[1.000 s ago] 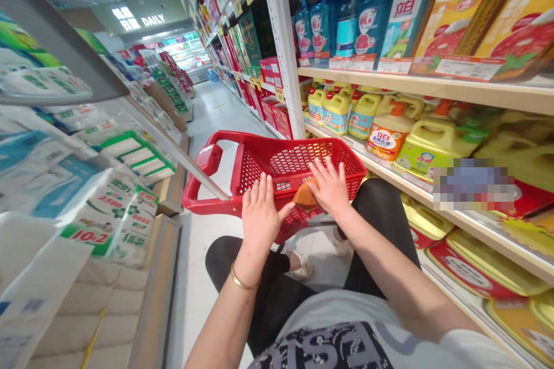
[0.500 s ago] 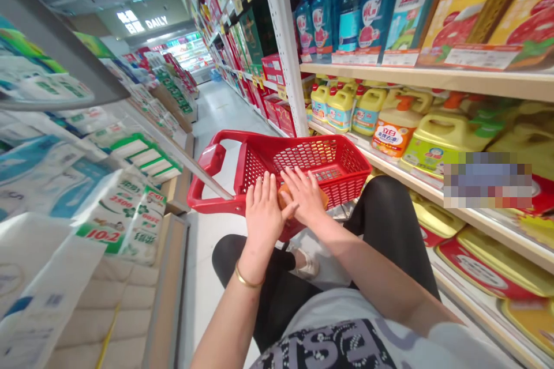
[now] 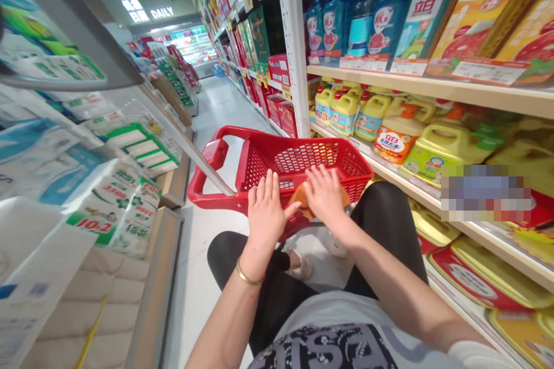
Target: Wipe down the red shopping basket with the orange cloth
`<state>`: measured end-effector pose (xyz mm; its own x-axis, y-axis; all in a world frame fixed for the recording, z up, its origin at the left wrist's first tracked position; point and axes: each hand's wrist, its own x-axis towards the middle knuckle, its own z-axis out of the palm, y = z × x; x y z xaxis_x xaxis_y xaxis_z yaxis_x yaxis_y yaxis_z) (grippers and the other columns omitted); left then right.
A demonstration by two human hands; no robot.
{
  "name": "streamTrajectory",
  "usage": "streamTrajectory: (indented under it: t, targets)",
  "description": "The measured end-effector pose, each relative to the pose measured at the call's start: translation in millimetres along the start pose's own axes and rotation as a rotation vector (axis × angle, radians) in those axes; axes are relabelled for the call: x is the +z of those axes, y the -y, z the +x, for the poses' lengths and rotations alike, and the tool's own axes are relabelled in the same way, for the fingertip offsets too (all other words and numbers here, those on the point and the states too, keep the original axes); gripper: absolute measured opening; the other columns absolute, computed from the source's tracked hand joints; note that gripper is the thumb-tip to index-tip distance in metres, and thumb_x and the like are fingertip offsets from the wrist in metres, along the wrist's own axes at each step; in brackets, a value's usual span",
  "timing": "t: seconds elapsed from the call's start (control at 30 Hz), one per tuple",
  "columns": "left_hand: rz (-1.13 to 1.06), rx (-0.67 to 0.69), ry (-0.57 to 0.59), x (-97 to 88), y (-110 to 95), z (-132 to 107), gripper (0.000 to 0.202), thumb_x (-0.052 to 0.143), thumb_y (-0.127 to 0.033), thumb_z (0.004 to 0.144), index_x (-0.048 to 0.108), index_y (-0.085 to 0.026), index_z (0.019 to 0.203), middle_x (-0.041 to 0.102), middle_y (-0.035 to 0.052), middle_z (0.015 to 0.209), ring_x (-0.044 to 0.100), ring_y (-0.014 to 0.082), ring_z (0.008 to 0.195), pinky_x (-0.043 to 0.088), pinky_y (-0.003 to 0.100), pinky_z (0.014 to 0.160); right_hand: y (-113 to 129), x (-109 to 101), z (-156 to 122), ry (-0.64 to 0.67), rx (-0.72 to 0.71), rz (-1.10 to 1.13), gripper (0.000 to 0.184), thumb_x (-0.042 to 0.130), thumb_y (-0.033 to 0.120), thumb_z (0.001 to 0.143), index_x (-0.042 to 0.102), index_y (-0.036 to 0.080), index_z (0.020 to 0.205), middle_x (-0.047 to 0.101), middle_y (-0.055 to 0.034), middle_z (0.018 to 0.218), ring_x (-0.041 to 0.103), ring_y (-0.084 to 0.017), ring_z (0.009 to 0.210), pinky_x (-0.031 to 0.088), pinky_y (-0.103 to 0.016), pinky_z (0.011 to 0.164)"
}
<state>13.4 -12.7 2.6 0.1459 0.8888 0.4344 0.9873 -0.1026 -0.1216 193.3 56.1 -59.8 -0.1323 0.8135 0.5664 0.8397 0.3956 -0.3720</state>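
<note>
A red plastic shopping basket (image 3: 303, 158) with a long red handle (image 3: 212, 161) stands on the aisle floor in front of my knees. My left hand (image 3: 266, 213) rests flat on the basket's near rim, fingers stretched out. My right hand (image 3: 324, 193) lies flat, fingers spread, pressing an orange cloth (image 3: 298, 199) against the near rim of the basket. A gold bangle (image 3: 246, 278) is on my left wrist.
Shelves on the right hold yellow detergent jugs (image 3: 346, 109), blue pump bottles (image 3: 359, 17) and flat red-and-gold tins (image 3: 476, 277). Tissue and paper packs (image 3: 116, 207) fill the left shelving. The aisle floor (image 3: 216, 109) runs ahead between the two.
My right hand slid the orange cloth left along the basket's rim toward my left hand, then back right a little. My left hand stayed on the rim.
</note>
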Motion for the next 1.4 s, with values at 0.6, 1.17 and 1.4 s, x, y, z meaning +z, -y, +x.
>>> streamTrajectory:
  t: [0.6, 1.17, 1.4]
  targets:
    - [-0.022, 0.006, -0.006, -0.4, 0.5, -1.6, 0.09, 0.043, -0.069, 0.105, 0.029, -0.009, 0.171, 0.029, 0.0164, 0.177, 0.041, 0.0366, 0.158, 0.029, 0.054, 0.13, -87.7, -22.3, -0.3, -0.057, 0.282, -0.082, 0.057, 0.034, 0.047, 0.113, 0.062, 0.017, 0.152, 0.044, -0.012, 0.172, 0.02, -0.039, 0.167, 0.013, -0.072, 0.133]
    - [-0.011, 0.002, 0.017, -5.3, -2.4, -0.6, 0.09, 0.042, -0.07, 0.105, 0.029, -0.011, 0.172, 0.032, 0.0165, 0.176, 0.046, 0.0382, 0.154, 0.032, 0.055, 0.128, -65.3, -17.5, -9.5, 0.022, 0.099, -0.041, 0.059, 0.04, 0.054, 0.112, 0.051, 0.026, 0.162, 0.036, -0.0063, 0.177, 0.019, -0.035, 0.167, 0.005, -0.069, 0.134]
    - [-0.042, -0.019, -0.003, -0.3, -2.8, -1.0, 0.091, 0.041, -0.072, 0.105, 0.03, -0.01, 0.171, 0.031, 0.0159, 0.177, 0.045, 0.038, 0.155, 0.03, 0.054, 0.129, -90.2, -21.6, -2.1, -0.064, 0.354, -0.028, 0.06, 0.034, 0.053, 0.111, 0.06, 0.019, 0.153, 0.042, -0.0128, 0.173, 0.017, -0.042, 0.166, 0.013, -0.078, 0.13]
